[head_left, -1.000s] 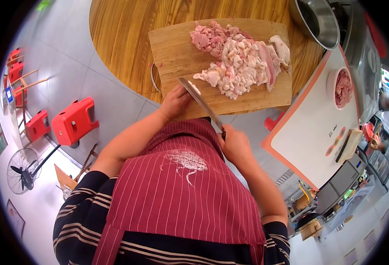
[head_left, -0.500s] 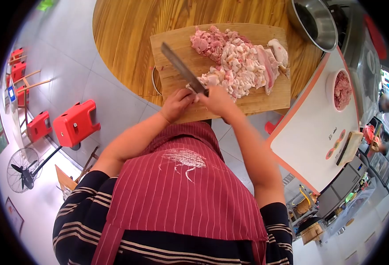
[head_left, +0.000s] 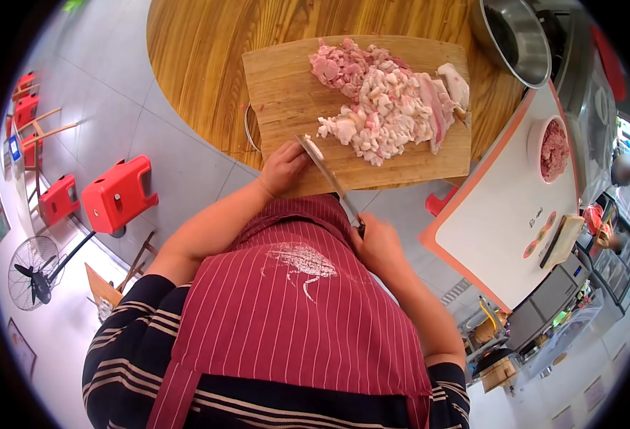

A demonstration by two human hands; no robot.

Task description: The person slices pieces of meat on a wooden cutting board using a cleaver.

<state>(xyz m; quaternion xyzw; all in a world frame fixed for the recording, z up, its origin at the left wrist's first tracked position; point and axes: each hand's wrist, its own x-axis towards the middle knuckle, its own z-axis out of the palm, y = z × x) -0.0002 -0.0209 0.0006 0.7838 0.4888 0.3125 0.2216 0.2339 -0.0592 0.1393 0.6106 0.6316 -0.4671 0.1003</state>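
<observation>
My right hand (head_left: 378,243) grips the handle of a long knife (head_left: 327,174), held low by the apron and past the near edge of the wooden cutting board (head_left: 279,89). The blade slants up and left, its tip beside the fingers of my left hand (head_left: 285,170). That hand is closed at the board's near left edge, against a small piece of pale fatty meat (head_left: 315,149) at the blade; the fingers partly hide what they hold. Farther up the board lies a heap of chopped fatty meat (head_left: 386,111), with redder chopped meat (head_left: 340,68) behind and uncut slabs (head_left: 436,111) at the right.
The board lies on a round wooden table (head_left: 200,64). A metal bowl (head_left: 519,43) stands at its right. On a white side table (head_left: 501,200) are a bowl of minced meat (head_left: 554,150) and another knife (head_left: 554,243). Red stools (head_left: 118,196) and a fan (head_left: 36,275) stand left.
My right hand has drawn the knife back toward my body and down to the right. My left hand stays in nearly the same place at the board's edge.
</observation>
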